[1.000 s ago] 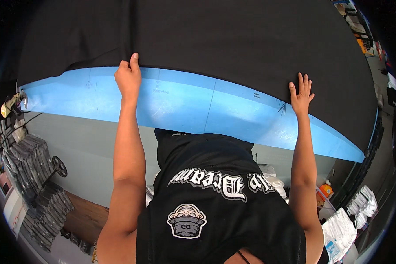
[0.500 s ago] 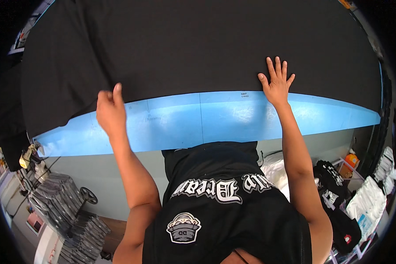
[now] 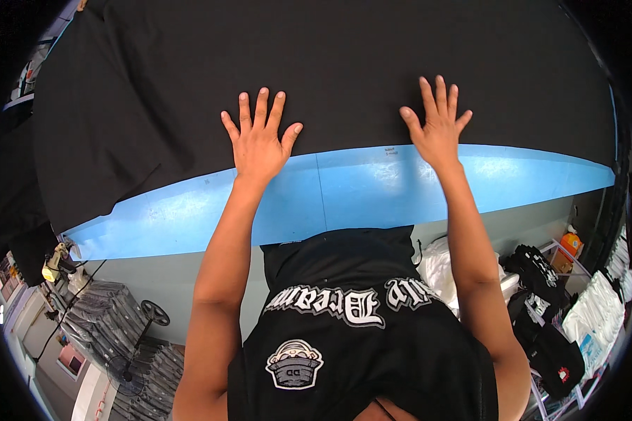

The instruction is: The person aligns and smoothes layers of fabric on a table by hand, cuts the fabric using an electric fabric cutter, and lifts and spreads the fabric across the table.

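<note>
A wide sheet of black fabric covers most of the blue tabletop, leaving a strip of blue showing along the near edge. My left hand lies on the fabric near its front edge, left of the middle, with fingers spread. To the right, my right hand presses on the cloth the same way, palm down and fingers apart. Both wrists cross the fabric's near edge. Toward the left, the cloth has folds and creases, while between my hands it looks smooth.
Below the table on the left are stacks of grey plastic-wrapped packages and a small black wheel. At the lower right, a rack holds black garments and white garments. A yellowish device hangs by the table's left corner.
My left hand has moved right and forward from the fabric's edge, going from closed fingers to spread flat on the cloth. My right hand has shifted slightly forward.
</note>
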Available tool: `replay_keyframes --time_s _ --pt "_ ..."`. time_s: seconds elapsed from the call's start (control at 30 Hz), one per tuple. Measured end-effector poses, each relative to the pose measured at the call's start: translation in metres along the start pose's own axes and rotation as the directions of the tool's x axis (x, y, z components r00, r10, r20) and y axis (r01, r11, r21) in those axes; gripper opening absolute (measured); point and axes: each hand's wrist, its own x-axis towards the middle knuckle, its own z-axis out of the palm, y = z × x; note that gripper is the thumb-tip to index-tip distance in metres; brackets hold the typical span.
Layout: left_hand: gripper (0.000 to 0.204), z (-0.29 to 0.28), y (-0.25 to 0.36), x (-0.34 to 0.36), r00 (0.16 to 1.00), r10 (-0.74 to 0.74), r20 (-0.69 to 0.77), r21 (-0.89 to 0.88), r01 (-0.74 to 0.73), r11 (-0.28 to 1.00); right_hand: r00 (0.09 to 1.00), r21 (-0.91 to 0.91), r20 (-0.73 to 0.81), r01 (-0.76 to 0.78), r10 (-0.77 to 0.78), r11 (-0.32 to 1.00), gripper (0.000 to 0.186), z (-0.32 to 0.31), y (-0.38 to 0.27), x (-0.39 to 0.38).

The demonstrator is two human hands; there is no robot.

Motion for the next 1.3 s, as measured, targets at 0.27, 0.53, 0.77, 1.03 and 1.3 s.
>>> replay_keyframes --time_s 0.27,0.53,0.77,1.03,1.3 --pt "0.057 -0.020 -0.049 0.004 0.995 -0.052 -0.085 -0.098 0.043 0.994 0.993 -0.080 0.043 0.115 -0.112 0.990 0.065 0.028 -0.048 -0.007" --pt "0.057 -0.006 -0.034 0.002 0.997 -0.003 -0.082 -0.067 -0.003 0.998 0.983 0.062 -0.028 0.183 -0.181 0.981 0.061 0.033 -0.142 -0.004" --pt "0.056 0.004 -0.034 0.002 0.994 -0.019 -0.108 -0.120 0.006 0.993 0.988 -0.053 0.058 0.143 -0.140 0.988 0.062 0.045 -0.150 -0.005" --pt "0.034 -0.035 -0.072 -0.017 0.949 -0.027 -0.316 -0.405 -0.109 0.908 0.984 -0.032 0.026 0.176 -0.176 0.984 0.059 0.063 -0.174 -0.004" --pt "0.046 -0.052 -0.222 -0.121 0.315 -0.847 0.428 -0.871 0.396 -0.292 0.993 0.181 -0.017 0.119 -0.118 0.976 0.065 0.040 -0.220 0.015"
